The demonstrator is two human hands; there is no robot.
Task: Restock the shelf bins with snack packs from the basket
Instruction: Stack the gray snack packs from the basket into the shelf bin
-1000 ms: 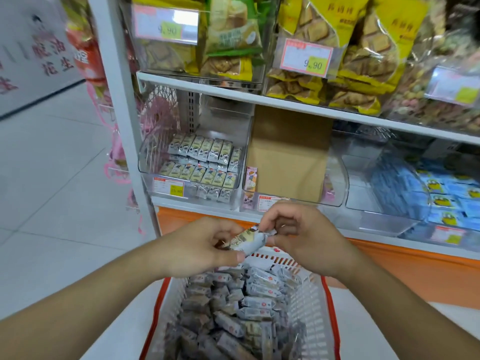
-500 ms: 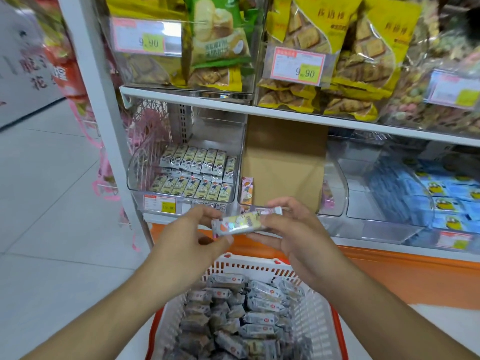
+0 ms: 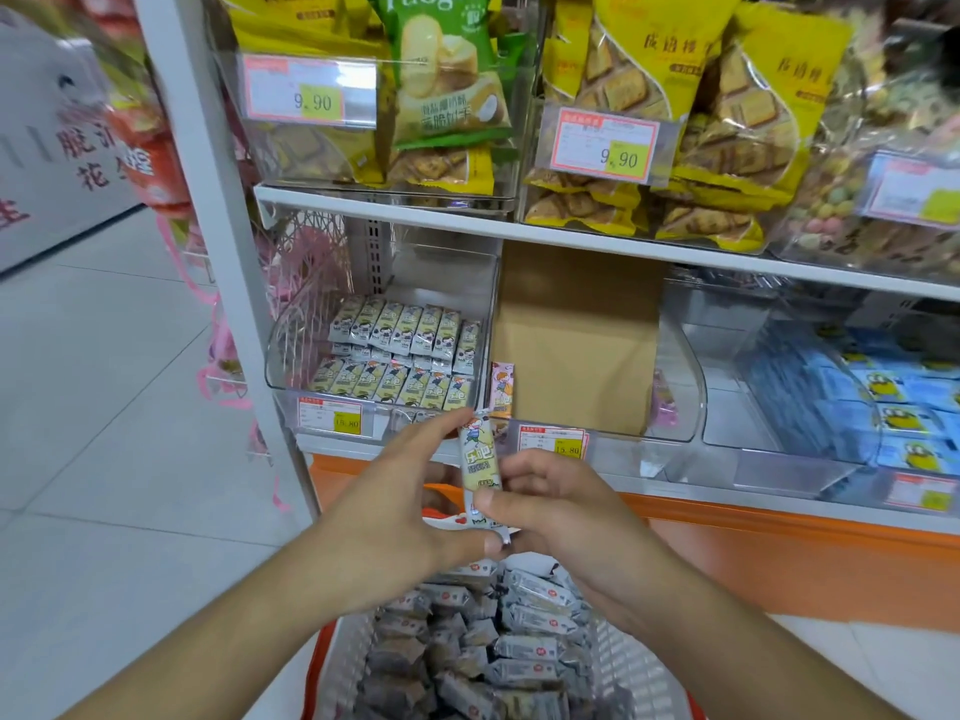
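Observation:
Both my hands hold one small snack pack [image 3: 480, 457], cream and yellow with a cartoon figure, standing upright just above the basket. My left hand [image 3: 400, 506] touches its top with the fingertips and its bottom with the thumb. My right hand [image 3: 556, 504] pinches its lower end. Below them a white basket with an orange rim [image 3: 317, 662] is full of several grey-wrapped snack packs [image 3: 498, 646]. Straight ahead on the lower shelf a clear bin [image 3: 291, 350] holds two neat rows of the same packs [image 3: 400, 356].
A brown cardboard box [image 3: 576, 335] fills the bin to the right of the clear bin. Further right a clear bin holds blue packs [image 3: 893, 402]. Large yellow and green snack bags [image 3: 447, 80] fill the upper shelf. A white shelf upright [image 3: 223, 241] stands at left, with tiled floor beyond.
The pack has turned from lying sideways between my hands to standing upright. My view has moved closer to the shelf bins.

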